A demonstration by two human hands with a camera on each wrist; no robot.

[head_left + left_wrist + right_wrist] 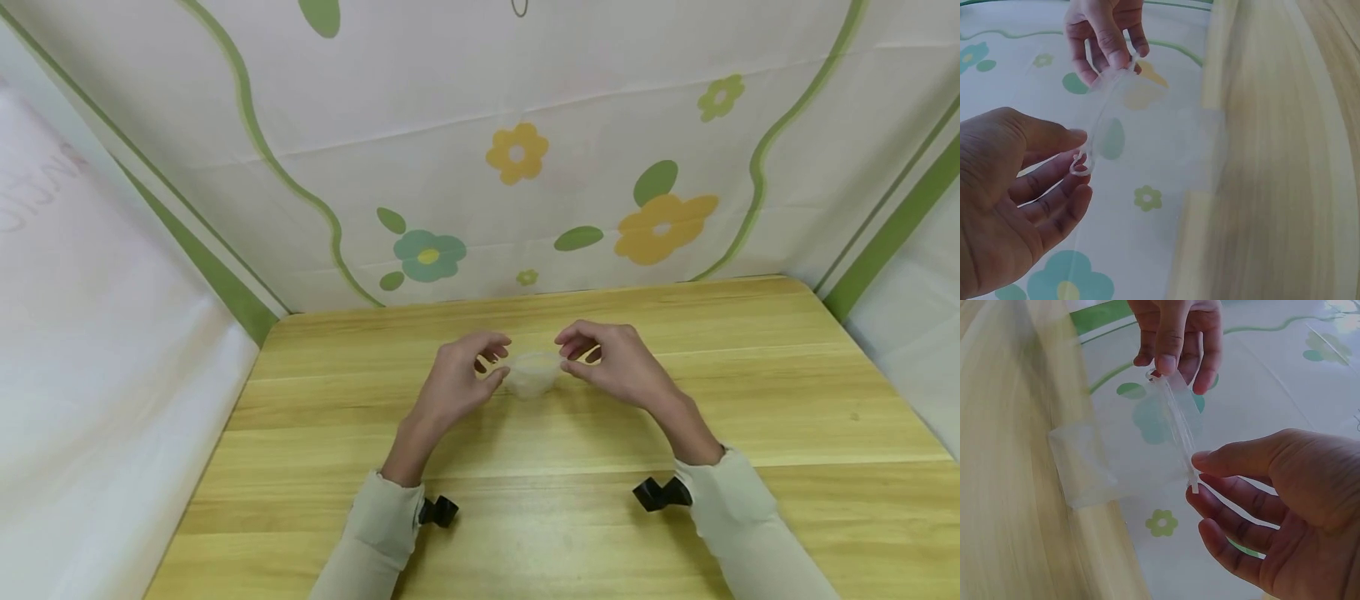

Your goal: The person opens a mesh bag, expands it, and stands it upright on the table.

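A small, see-through whitish pouch [531,385] hangs between the two hands, a little above the table. Its gathered top edge is stretched from one hand to the other. My left hand [459,377] pinches one end of that edge between thumb and finger. At those fingertips a white cord loop [1082,170] sticks out in the left wrist view. The opposite end is pinched by my right hand [621,365], thumb against forefinger, the other fingers loosely bent. In the right wrist view the pouch's lower part [1085,467] droops over the table edge line; nothing shows inside.
A wood-grain table [555,533] lies under the arms. Behind it rises a white cloth [450,200] printed with flowers and leaves, and white cloth also hangs at both sides. A black wrist mount [438,511] sits on the left sleeve, another [662,493] on the right.
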